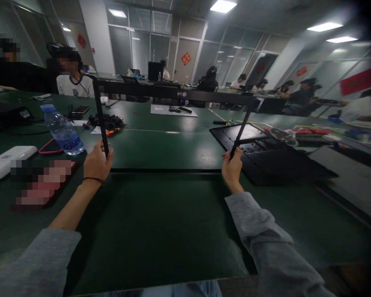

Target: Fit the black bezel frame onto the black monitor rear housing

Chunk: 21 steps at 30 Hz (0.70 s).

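A thin black rectangular monitor bezel frame (173,91) stands upright on the green table, its bottom bar (163,170) resting on the surface. My left hand (96,163) is closed round the frame's left side bar. My right hand (232,167) pinches the right side bar low down. Through the open frame I see the table beyond. Both forearms wear grey sleeves, and a thin black band circles my left wrist.
A water bottle (62,131) and phones (9,161) lie at the left. A black monitor back panel (275,159) lies at the right. Small black parts (108,121) sit behind the frame. Other people sit at the far side and further tables.
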{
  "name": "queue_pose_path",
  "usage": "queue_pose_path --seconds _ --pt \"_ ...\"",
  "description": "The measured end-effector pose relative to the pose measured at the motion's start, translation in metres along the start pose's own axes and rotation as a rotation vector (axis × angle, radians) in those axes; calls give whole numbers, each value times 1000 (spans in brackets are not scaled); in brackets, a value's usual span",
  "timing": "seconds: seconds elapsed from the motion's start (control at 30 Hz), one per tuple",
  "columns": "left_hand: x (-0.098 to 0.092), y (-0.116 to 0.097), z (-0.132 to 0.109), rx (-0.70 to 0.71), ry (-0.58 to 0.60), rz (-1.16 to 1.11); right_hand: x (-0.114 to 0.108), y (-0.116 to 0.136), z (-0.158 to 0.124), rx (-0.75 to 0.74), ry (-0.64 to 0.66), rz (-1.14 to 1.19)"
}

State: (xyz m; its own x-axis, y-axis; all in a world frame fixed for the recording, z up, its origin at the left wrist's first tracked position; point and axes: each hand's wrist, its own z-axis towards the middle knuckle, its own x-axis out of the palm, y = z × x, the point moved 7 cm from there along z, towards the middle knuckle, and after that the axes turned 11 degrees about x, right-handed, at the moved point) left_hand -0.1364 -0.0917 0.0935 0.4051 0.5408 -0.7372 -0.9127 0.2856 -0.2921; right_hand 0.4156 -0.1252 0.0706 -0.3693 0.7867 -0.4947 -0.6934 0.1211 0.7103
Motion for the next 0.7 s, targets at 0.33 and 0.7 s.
queue_pose_path --seconds 0.33,0.7 --pt "20 9 -5 -115 258 22 22 -23 3 14 149 37" --pt "49 31 -8 6 365 117 47 -33 1 -50 356 -391"
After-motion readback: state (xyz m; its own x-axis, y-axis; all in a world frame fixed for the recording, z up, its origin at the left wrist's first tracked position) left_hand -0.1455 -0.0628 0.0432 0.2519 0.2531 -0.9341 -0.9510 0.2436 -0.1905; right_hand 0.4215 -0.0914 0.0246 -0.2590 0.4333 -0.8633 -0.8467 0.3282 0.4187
